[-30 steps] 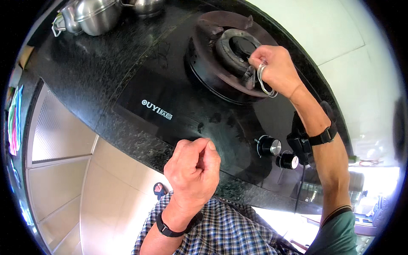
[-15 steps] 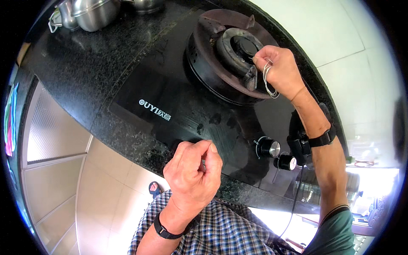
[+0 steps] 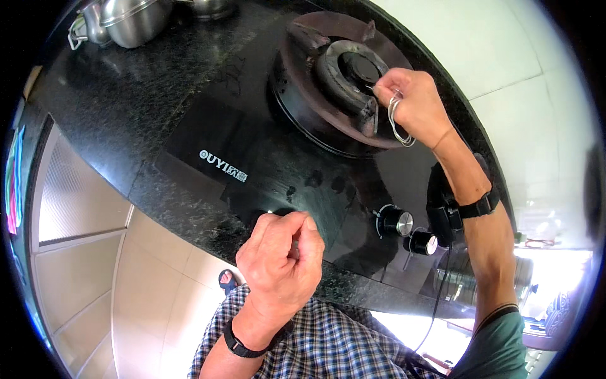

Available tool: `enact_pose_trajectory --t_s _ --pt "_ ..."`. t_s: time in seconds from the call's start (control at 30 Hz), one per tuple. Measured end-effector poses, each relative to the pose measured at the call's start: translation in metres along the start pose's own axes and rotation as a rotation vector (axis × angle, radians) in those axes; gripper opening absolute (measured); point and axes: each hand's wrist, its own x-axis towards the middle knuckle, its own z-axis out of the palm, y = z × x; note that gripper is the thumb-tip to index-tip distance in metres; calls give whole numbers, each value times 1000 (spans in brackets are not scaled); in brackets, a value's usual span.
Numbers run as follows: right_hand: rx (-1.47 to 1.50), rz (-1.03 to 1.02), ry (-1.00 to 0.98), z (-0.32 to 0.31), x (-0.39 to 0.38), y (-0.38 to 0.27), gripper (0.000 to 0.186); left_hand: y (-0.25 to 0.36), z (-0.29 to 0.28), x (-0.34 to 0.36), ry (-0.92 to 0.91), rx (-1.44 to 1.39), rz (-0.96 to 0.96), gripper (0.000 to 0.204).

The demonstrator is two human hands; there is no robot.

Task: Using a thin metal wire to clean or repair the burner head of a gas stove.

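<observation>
My right hand pinches a thin silvery wire with several loops hanging below the fingers. Its fingertips are at the right side of the gas burner, near a prong of the rusty brown pan support. My left hand is closed, low over the front of the black glass hob, left of two control knobs; what is inside its fingers, if anything, is hidden.
Steel pots stand on the dark stone counter at the back left. A white tiled surface runs along the right. A panelled door and tiled floor lie lower left. A black cord hangs at lower right.
My left hand has shifted slightly down and left. My right hand has moved slightly right since a second ago, still pinching the wire beside the burner.
</observation>
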Motion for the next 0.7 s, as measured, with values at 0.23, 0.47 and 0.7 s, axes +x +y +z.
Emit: enact_pose_trajectory --t_s 0.23,0.47,0.7 --pt "76 3 3 2 3 -4 10 0 0 1 2 -6 5 16" --pt "94 68 14 3 3 -6 10 0 2 0 3 35 26 15" --pt "5 6 17 4 3 -6 9 3 3 -1 39 10 -50 6"
